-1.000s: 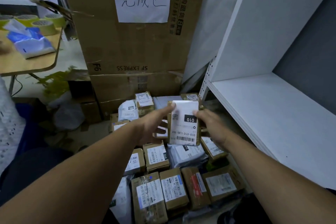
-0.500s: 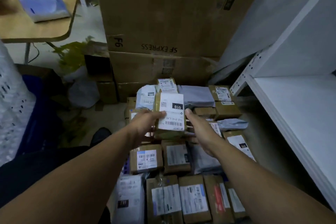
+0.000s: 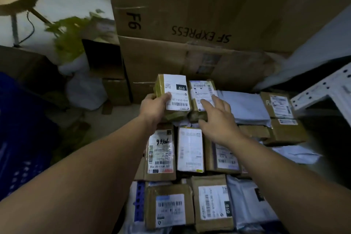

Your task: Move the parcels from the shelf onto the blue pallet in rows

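Foliage of a potted plant [image 3: 70, 38] hangs at the far left. An edge of the blue pallet [image 3: 139, 201] peeks out beneath rows of labelled parcels [image 3: 190, 150]. At the back row the left hand [image 3: 154, 107] has thumb and fingers curled round a brown parcel [image 3: 174, 93] with a white "010" label, close before the big "SF EXPRESS" carton [image 3: 190, 6]. Just beside it the right hand [image 3: 218, 120] lies with fingers straight and spread, tips on the neighbouring parcel [image 3: 202, 91]. Then come grey mailer bags [image 3: 245, 106] and the white shelf upright [image 3: 322, 89].
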